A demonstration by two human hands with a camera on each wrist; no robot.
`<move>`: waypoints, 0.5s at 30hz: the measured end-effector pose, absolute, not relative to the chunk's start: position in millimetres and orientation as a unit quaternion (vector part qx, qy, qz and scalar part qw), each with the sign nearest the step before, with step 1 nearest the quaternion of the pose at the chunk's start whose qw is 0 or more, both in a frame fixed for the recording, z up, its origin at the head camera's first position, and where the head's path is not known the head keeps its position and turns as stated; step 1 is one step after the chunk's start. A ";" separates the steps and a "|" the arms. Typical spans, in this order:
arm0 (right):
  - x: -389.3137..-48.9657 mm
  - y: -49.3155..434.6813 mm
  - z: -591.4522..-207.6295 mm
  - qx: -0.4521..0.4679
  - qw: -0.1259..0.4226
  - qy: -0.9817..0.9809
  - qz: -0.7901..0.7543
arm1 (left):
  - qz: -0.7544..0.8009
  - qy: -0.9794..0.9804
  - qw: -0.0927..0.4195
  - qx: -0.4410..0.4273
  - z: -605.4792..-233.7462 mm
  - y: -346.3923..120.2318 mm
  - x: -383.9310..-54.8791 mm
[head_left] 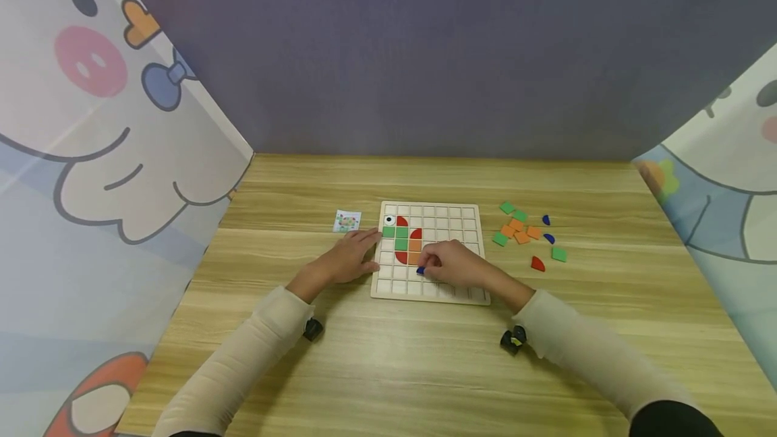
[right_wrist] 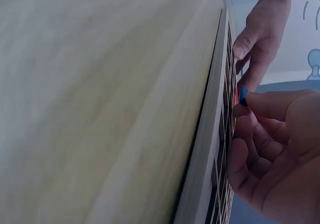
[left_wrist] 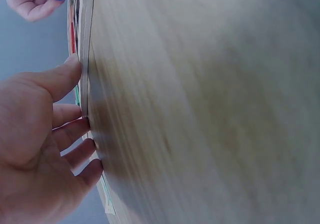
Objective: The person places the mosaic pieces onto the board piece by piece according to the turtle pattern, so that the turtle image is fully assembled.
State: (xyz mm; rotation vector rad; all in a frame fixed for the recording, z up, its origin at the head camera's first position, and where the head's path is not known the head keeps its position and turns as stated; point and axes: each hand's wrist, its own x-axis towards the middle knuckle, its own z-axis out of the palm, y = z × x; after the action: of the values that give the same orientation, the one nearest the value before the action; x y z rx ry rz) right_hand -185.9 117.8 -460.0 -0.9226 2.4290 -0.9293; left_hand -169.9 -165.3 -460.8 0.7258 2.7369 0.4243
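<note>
blue piece (head_left: 420, 271), long axis seemingly sideways

Wood-grain table (head_left: 400, 369) across lower centre. Plain grey-purple wall (head_left: 437, 59) behind, top centre. Left panel (head_left: 36, 235) and right panel (head_left: 737, 275), at the frame's side edges, carry pale cartoon prints.

Left forearm (head_left: 243, 356): sleeved, angled in from the near left of the board (head_left: 452, 222).
Left wrist (head_left: 308, 280): bare, left of the board.
Left hand (head_left: 349, 258): along the board's left edge, fingers (left_wrist: 71, 133) spread, thumb touching that edge.
Right forearm (head_left: 583, 349): sleeved, angled in from the board's near right.
Right wrist (head_left: 512, 290): bare, just right of the board.
Right hand (head_left: 456, 265): over the board's right half, thumb and index finger pinched, remaining fingers curled.
</note>
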 end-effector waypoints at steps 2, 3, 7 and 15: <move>-184.2 114.1 -460.5 -0.335 0.188 0.865 -0.323 | 0.146 0.947 0.138 0.253 -461.1 -165.3 -170.2; -183.3 112.2 -460.4 -0.338 0.188 0.865 -0.319 | 0.144 0.946 0.139 0.253 -461.3 -165.4 -170.4; -180.3 105.5 -459.4 -0.347 0.184 0.864 -0.314 | 0.148 0.947 0.140 0.251 -461.8 -165.9 -170.4; -176.5 95.8 -461.9 -0.336 0.184 0.879 -0.285 | 0.145 0.948 0.133 0.251 -463.9 -165.8 -169.8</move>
State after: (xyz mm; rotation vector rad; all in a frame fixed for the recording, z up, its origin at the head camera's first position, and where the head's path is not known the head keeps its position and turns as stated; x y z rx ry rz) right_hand -176.5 95.8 -461.9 -0.9474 2.4782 -0.8046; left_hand -169.8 -165.8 -463.9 0.7275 2.7498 0.4209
